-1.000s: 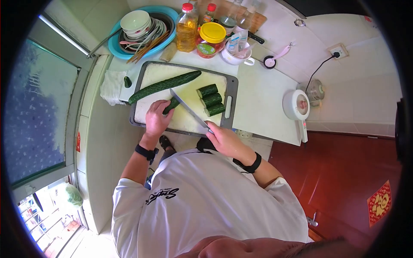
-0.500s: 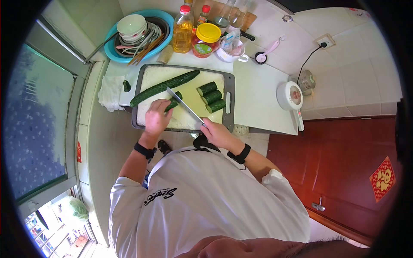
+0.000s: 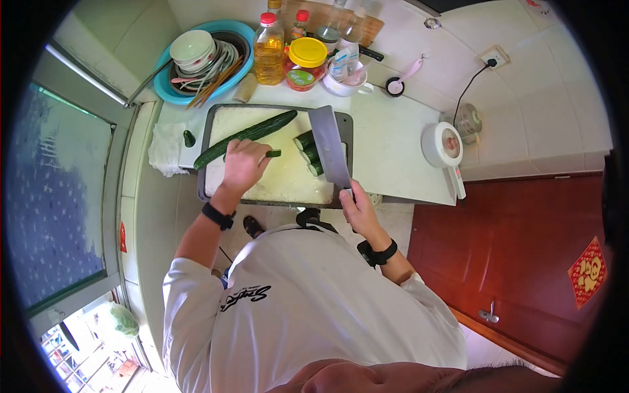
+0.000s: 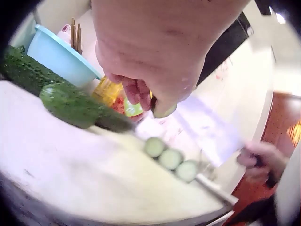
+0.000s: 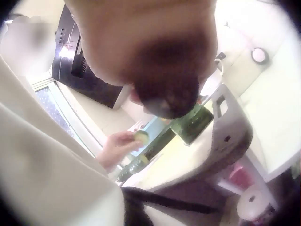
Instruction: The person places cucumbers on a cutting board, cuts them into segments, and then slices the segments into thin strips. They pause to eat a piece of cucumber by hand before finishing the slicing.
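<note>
My left hand (image 3: 246, 165) pinches a short cucumber piece (image 4: 164, 111) between fingers and thumb, raised over the cutting board (image 3: 262, 190). A long uncut cucumber (image 3: 268, 126) lies slantwise across the board's far left part. Beside it rests another cut length of cucumber (image 4: 66, 104), mostly hidden by my hand in the head view. My right hand (image 3: 357, 208) grips the handle of a cleaver (image 3: 329, 145), its broad blade turned to the head camera. Three cut cucumber pieces (image 4: 170, 159) sit in a row, partly covered by the blade in the head view.
A cucumber end (image 3: 189, 138) lies left of the board near a white cloth (image 3: 167, 150). Behind stand a blue basin (image 3: 164, 88) of dishes, an oil bottle (image 3: 268, 56), a yellow-lidded jar (image 3: 306, 65) and a white mug (image 3: 344, 84). A white electric pot (image 3: 439, 145) stands right.
The cleaver has swung right, off the cucumber by my left hand, with its flat side now showing over the cut pieces. My left hand has lifted a short cucumber piece.
</note>
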A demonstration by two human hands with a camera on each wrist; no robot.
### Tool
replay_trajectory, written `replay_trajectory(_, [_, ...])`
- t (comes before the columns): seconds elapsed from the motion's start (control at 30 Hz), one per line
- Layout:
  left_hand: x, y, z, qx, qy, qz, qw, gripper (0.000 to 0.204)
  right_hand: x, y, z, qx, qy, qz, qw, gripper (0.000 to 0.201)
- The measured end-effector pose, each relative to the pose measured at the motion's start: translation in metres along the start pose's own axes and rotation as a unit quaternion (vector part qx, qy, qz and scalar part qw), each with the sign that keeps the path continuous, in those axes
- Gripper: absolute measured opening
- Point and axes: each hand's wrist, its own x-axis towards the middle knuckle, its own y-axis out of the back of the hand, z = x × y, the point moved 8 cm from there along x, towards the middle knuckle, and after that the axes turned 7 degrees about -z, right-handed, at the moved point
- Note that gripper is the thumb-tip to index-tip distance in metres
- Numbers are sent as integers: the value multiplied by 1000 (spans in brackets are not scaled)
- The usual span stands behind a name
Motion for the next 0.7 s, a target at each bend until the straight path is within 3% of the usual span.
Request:
replay_trajectory(0.07, [-6, 27, 6, -235, 72, 101, 964, 21, -6, 13, -3, 7, 13, 38, 999, 38])
replay_trajectory(0.1, [-10, 45, 26, -355, 98, 83, 926, 24, -7, 18, -3, 9, 13, 44, 999, 38])
replay_trajectory(0.13, [-14, 72, 53, -405, 59, 54, 911, 21, -9, 24, -1, 36, 12, 55, 998, 37])
replay_trajectory(0.2, [-19, 146, 111, -505, -165, 89, 843, 17, -12, 35, 0, 61, 8, 71, 996, 37])
replay_trajectory(0.33, [-15, 226, 173, -563, -391, 18, 728, 7, -13, 54, -2, 86, 13, 117, 989, 36])
replay_trajectory(0.47, [-16, 226, 189, -592, -357, 34, 722, 9, -12, 63, 1, 96, 2, 133, 986, 35])
replay_trajectory(0.53, [-16, 221, 192, -647, -357, -10, 674, 12, -13, 65, 3, 97, -7, 129, 987, 35])
replay_trajectory(0.6, [-9, 216, 193, -650, -355, -28, 671, 5, -13, 65, 9, 86, -3, 131, 988, 35])
replay_trajectory(0.63, [-7, 210, 194, -651, -360, -43, 666, 10, -12, 64, 11, 88, 0, 129, 988, 35])
replay_trajectory(0.67, [-12, 189, 186, -636, -284, -38, 716, 15, -14, 63, 13, 86, -4, 129, 988, 35])
replay_trajectory(0.7, [4, 176, 172, -549, -273, -59, 788, 20, -17, 63, 16, 84, -8, 129, 988, 35])
